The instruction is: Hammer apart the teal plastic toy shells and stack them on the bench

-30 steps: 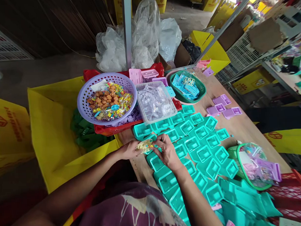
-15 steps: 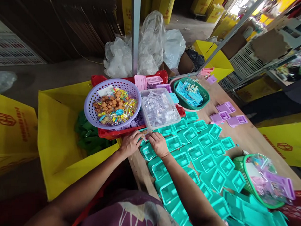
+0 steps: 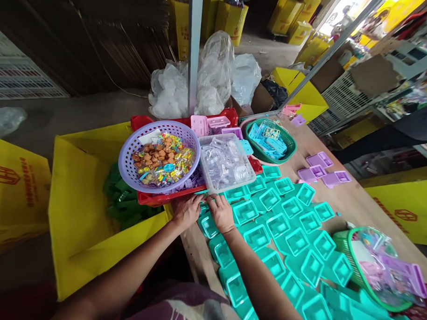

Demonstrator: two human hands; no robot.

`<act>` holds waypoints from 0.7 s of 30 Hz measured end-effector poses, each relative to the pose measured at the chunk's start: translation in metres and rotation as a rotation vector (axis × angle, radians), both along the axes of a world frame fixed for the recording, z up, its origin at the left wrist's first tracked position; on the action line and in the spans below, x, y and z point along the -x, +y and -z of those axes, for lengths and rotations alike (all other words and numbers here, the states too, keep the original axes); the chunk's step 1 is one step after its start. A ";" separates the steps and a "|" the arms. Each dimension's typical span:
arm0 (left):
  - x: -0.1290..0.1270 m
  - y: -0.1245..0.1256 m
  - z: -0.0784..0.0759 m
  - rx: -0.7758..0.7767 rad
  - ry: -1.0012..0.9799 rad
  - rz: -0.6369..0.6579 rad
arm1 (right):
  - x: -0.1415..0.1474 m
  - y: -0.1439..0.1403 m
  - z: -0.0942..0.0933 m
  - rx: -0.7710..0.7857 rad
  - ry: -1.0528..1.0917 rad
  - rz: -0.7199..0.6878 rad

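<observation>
Teal plastic trays point(image 3: 278, 223), open side up, cover the wooden table point(image 3: 355, 201); the left hand point(image 3: 186, 211) and right hand point(image 3: 220, 212) lie palm-down side by side on the nearest-left trays, fingers curled at the clear tub's point(image 3: 226, 162) front edge, grasp indiscernible. Tub: clear plastic parts. Purple basket point(image 3: 129, 167), on red crate point(image 3: 155, 198): bagged colourful small toys; green basket point(image 3: 288, 150): blue pieces.

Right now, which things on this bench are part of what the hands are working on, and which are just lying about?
In hand:
left hand and right hand, together on the teal trays
clear parts tub just beyond them
purple basket of small coloured packets

Lying about:
purple cases
green basket
plastic bags
yellow bag
</observation>
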State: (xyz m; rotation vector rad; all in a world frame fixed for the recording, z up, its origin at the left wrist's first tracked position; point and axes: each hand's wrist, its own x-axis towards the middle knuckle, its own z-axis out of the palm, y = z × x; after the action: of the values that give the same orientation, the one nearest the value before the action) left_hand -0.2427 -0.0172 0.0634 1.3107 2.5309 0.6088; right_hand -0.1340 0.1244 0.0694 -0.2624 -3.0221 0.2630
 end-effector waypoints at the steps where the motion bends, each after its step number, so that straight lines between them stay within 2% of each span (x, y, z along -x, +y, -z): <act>1: -0.001 -0.001 0.000 -0.006 -0.002 -0.001 | -0.001 -0.002 0.002 0.003 -0.003 0.002; 6: 0.000 -0.003 0.000 -0.011 -0.018 0.019 | 0.003 -0.008 0.005 0.028 -0.015 0.016; 14: 0.003 -0.002 -0.006 -0.015 -0.003 -0.010 | 0.015 -0.001 -0.005 0.084 0.000 -0.018; 18: -0.001 -0.007 -0.010 -0.017 0.009 -0.009 | 0.009 0.005 -0.004 0.085 -0.018 0.060; 21: -0.002 -0.005 -0.012 0.006 0.022 0.002 | 0.012 0.005 -0.001 0.093 -0.041 0.052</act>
State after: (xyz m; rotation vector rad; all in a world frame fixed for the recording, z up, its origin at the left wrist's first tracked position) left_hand -0.2409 -0.0218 0.0758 1.3247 2.5469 0.5887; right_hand -0.1456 0.1290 0.0704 -0.3574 -3.0422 0.3992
